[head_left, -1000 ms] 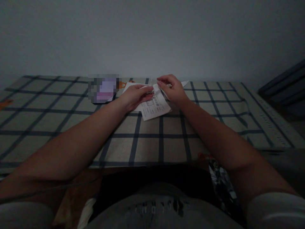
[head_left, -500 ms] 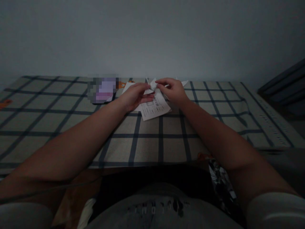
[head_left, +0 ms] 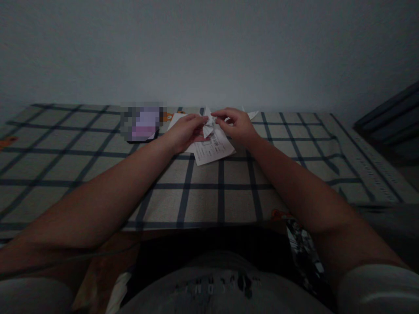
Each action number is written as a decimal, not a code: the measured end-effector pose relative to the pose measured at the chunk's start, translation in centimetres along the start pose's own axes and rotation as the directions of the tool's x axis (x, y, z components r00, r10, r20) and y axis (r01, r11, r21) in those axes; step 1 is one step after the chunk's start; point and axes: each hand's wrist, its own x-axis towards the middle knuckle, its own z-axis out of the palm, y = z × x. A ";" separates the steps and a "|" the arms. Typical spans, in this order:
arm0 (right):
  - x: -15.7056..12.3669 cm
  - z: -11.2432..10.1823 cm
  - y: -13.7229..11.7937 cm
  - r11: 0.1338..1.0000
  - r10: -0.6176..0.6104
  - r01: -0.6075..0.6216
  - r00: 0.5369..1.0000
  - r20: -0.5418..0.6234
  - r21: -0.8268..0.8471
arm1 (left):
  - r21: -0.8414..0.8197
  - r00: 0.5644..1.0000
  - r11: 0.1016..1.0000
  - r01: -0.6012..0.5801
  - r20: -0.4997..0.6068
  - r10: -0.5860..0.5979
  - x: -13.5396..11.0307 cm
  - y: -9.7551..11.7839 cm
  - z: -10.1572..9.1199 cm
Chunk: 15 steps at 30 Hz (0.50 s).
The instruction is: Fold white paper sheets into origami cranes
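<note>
My left hand and my right hand meet at the far middle of the table. Both pinch a small folded white paper piece between their fingertips, held a little above the surface. Under it lies a printed white sheet flat on the checked tablecloth. More white paper shows behind my left hand, and a white corner pokes out behind my right hand.
A blurred purple object sits left of my hands near the wall. A dark piece of furniture stands at the right. A patterned wrapper lies at the table's near edge by my lap.
The small folded paper was lifted off the printed sheet and turned between my fingertips. Both hands stayed in about the same place.
</note>
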 end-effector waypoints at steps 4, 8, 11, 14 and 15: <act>0.1 -0.1 0.2 1.000 0.000 0.000 1.000 -0.020 0.002 | -0.022 1.000 1.000 -0.017 -0.014 0.017 0.1 -0.1 -0.1; 0.1 0.1 0.6 1.000 -0.002 0.002 1.000 -0.006 0.023 | 0.056 0.999 0.997 -0.045 -0.009 0.046 -0.3 0.1 0.2; 0.0 0.5 0.6 0.999 0.019 -0.020 1.000 0.011 0.040 | 0.091 0.997 0.993 -0.069 -0.040 0.072 -0.7 0.2 0.5; 0.1 0.6 0.9 0.999 0.028 -0.028 1.000 -0.009 0.018 | 0.106 0.997 0.993 -0.050 -0.046 0.055 -0.7 0.3 0.5; 0.2 0.6 1.1 1.000 0.030 -0.030 0.999 -0.016 0.007 | 0.114 0.998 0.993 -0.041 -0.039 0.046 -0.6 0.3 0.4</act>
